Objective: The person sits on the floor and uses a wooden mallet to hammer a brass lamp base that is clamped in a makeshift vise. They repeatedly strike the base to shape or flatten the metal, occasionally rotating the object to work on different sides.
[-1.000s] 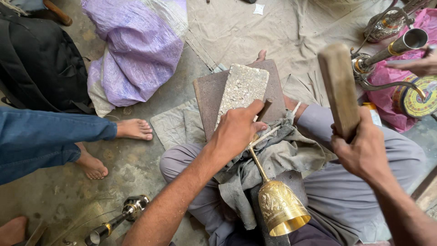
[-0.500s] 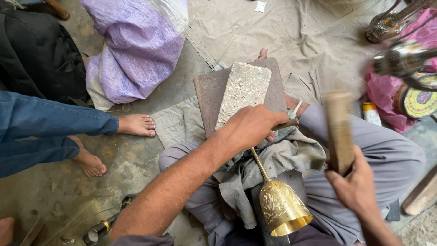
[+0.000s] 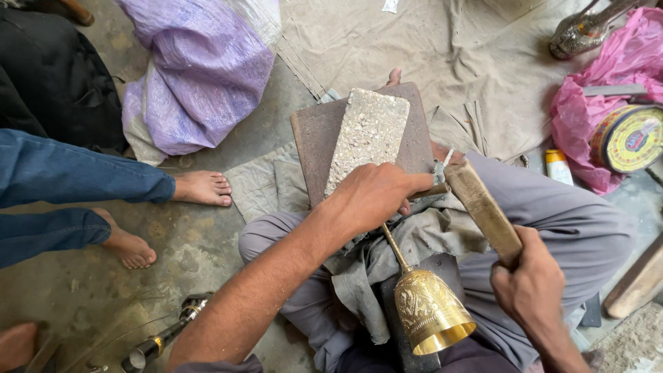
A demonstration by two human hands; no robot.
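My left hand point(image 3: 373, 197) is closed in a tight fist around the upper end of a thin brass stem, with a short dark tool tip point(image 3: 434, 189) projecting from the thumb side of the fist. The stem runs down from the fist to a brass goblet point(image 3: 429, 312), which lies tilted across my lap with its engraved cup toward me and its open rim facing the lower right. My right hand point(image 3: 532, 290) grips the lower end of a wooden mallet point(image 3: 482, 208); the fingers wrap fully around the handle. The mallet slants up and left, and its upper end sits just beside the tool tip; whether the two touch cannot be determined. A grey cloth point(image 3: 414, 242) is bunched over my lap beneath the stem, and a dark block point(image 3: 442, 266) lies under the goblet. A rough stone slab point(image 3: 369, 135) rests on a brown board point(image 3: 314, 138) directly beyond my left hand, its near end partly covered by the knuckles. Another person's bare feet point(image 3: 202, 188) and blue trouser legs enter from the left edge of the floor. A purple sack point(image 3: 200, 76) lies at the upper left, and a pink bag point(image 3: 594, 138) with a round tin point(image 3: 630, 138) lies at the right edge.
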